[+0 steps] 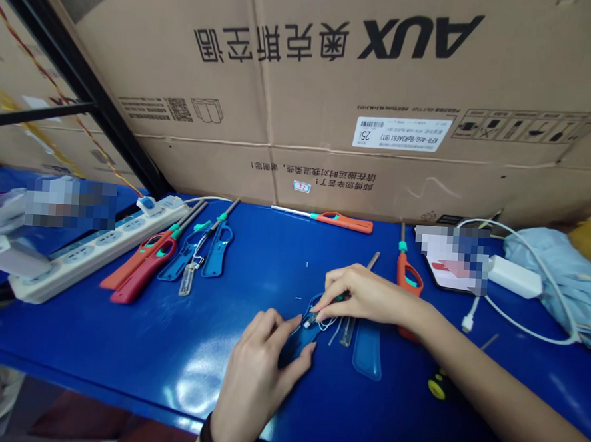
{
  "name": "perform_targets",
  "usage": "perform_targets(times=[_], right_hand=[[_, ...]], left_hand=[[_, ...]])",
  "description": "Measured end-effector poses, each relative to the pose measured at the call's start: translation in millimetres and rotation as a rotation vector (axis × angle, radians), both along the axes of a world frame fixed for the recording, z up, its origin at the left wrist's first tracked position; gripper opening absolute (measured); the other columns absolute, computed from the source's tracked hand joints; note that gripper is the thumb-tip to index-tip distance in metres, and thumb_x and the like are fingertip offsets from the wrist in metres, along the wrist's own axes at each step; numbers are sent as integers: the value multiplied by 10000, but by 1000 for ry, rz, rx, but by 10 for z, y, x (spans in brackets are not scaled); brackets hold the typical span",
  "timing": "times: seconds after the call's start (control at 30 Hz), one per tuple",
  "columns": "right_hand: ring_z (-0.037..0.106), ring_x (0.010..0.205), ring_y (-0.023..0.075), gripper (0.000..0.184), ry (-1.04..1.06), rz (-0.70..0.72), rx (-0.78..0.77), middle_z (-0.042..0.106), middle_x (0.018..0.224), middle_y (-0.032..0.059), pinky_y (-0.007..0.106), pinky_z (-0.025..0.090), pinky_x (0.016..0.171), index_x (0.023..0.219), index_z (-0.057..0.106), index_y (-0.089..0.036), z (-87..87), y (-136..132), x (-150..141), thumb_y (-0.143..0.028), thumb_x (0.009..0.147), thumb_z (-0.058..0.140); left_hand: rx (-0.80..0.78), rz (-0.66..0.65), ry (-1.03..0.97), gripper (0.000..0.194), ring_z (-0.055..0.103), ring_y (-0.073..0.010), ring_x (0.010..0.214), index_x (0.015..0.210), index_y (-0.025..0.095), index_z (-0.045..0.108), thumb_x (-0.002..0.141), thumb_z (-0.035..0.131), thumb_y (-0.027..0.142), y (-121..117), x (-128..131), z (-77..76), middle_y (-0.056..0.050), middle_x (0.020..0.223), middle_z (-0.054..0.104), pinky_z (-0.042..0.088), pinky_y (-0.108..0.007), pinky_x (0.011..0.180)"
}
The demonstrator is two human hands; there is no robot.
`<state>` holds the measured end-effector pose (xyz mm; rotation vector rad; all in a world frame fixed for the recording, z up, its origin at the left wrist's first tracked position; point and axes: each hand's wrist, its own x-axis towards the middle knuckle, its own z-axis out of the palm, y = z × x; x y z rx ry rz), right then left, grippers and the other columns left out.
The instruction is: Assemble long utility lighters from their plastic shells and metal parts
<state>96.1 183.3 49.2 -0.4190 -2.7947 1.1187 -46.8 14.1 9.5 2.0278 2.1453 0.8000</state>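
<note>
My left hand [259, 365] grips a blue plastic lighter shell [295, 344] on the blue table top [167, 346]. My right hand [356, 295] pinches a small wired lighter part [313, 319] just above that shell, with thin white wires looping beside it. The two hands nearly meet there, and my fingers hide much of the part. To the right lie a second blue shell half [366, 351] and a slim transparent tube piece [347, 332]. An orange utility lighter [409, 278] stands beyond my right wrist, partly hidden by it.
Several red and orange utility lighters and blue shell parts [218, 249] lie by a white power strip [93, 249] at left. Further objects are a screwdriver [438, 384], a white charger [515, 276] with cable, and a pale blue cloth [552, 283]. A large cardboard carton [308, 95] stands behind.
</note>
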Motion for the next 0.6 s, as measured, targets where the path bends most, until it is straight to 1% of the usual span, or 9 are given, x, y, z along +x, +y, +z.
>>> perform_targets(times=[0.1,0.2,0.3,0.43,0.6], right_hand=[[601,705,129,184,32,-20,4,650,784,5,239,412,653,866,754,-245,-38,4,-15,-385,786,666],[603,710,126,175,51,-13,14,656,791,9,232,418,660,865,749,-227,-53,-2,-29,-360,802,654],[583,693,118,162,28,8,98,632,780,12,226,408,645,874,749,-225,-19,-29,-36,-330,824,636],[538,666,111,152,-15,23,219,558,759,8,226,390,610,889,747,-230,29,-65,-37,-295,842,618],[535,708,114,133,-17,50,277,535,790,8,230,392,643,884,737,-221,16,-82,-44,-259,844,616]], left_hand=[[25,-16,17,300,564,-195,747,1086,191,627,848,560,360,3,-4,-11,-47,794,546,489,-326,676],[70,-14,15,289,556,-189,747,1068,186,635,837,580,350,-1,-10,-39,-42,792,541,485,-318,671],[80,-8,-17,285,549,-180,747,1071,197,631,828,597,342,-3,-14,-68,-31,791,535,482,-315,679],[78,-2,-39,301,551,-179,761,1097,213,619,824,605,337,-6,-22,-73,-28,805,539,483,-317,696],[101,-14,27,320,552,-183,767,1132,231,608,832,598,341,-15,-30,-63,-28,815,547,480,-308,671]])
